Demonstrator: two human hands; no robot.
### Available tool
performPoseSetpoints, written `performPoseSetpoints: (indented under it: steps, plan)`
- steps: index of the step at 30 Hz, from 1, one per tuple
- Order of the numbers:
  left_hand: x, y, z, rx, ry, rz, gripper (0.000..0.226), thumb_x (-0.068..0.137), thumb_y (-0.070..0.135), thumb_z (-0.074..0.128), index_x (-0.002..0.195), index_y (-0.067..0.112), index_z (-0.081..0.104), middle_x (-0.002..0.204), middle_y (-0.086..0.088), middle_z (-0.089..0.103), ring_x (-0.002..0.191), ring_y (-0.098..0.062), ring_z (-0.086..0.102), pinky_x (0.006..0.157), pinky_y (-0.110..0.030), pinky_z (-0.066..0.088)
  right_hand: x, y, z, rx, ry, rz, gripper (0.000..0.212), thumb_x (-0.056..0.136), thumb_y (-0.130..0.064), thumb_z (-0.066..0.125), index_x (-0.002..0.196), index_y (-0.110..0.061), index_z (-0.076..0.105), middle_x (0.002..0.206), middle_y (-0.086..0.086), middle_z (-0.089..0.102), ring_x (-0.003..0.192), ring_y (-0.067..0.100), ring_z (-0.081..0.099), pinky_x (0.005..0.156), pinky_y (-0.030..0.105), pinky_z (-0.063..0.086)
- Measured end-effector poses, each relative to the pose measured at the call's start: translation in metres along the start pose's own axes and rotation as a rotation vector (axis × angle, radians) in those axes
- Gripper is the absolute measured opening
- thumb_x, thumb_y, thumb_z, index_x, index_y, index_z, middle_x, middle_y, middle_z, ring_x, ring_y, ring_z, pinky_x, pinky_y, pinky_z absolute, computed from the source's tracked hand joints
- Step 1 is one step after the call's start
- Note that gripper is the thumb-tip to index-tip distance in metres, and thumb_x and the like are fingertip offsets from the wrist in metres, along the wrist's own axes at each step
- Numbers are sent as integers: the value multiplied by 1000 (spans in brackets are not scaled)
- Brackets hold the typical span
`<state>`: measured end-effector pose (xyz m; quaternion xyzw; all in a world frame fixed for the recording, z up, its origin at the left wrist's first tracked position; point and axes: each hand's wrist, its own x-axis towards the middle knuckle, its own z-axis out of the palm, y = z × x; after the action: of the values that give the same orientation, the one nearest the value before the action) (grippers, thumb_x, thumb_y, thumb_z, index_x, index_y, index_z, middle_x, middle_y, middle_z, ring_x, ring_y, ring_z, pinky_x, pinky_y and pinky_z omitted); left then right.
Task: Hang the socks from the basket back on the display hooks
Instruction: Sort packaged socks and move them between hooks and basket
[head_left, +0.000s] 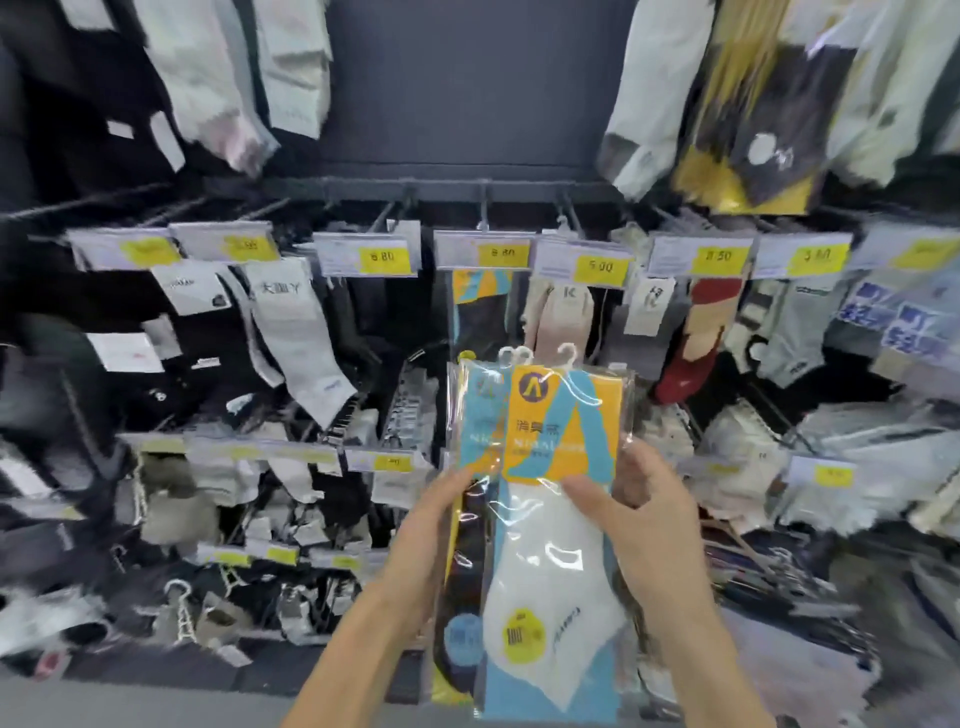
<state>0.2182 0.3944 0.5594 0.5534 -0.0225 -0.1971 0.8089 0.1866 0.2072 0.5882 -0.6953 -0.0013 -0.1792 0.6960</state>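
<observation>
Both hands are up close here. Right hand (649, 519) pinches the sock pack (545, 571), thumb on the front and the other fingers hidden behind it. Left hand (431, 530) grips its left edge, fingers (457, 480) pressed together. Probably a second pack (467, 561) of dark socks is tucked behind, mostly covered. The pack stands upright between the hands, long axis vertical, white plastic hangers (566, 353) on top pointing at the rack, toe end down by the wrists. It's below the hook (483, 208) with the yellow price tag (503, 253). Everything hanging around it is blurry.
</observation>
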Motion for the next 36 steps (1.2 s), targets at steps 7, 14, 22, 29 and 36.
performPoseSetpoints:
  steps: [7,14,22,29,36]
  plan:
    - [17,17,-13,71,127,252,57,70,58,81,120,33,70,129,0,70,121,-21,65,99,-40,50,29,9,11,71,-60,36,32,78,-3,79,100,-23,70,100,-6,78,89,8,73,68,15,55]
    - [53,30,-10,146,256,305,46,71,40,77,114,25,68,103,9,78,92,-9,75,65,-15,56,73,27,24,91,-122,85,37,72,-32,76,106,-24,63,103,-13,75,95,4,70,72,15,53]
    - [90,25,-40,216,435,262,24,78,46,62,99,47,74,104,24,75,98,7,68,93,-31,49,128,76,16,218,-88,246,23,91,-7,67,111,-14,60,108,3,75,99,22,73,78,36,57]
    - [98,39,-97,249,565,191,17,96,30,60,108,35,71,101,5,79,98,-22,73,92,-50,54,194,87,42,98,-63,179,18,95,-9,64,108,-21,60,108,4,74,103,27,69,92,52,52]
    - [124,56,-126,289,451,227,23,97,13,55,105,27,72,102,8,78,91,-7,74,70,-22,56,240,78,79,-49,60,-21,14,94,-16,66,93,-29,62,86,-15,72,81,-8,64,69,6,45]
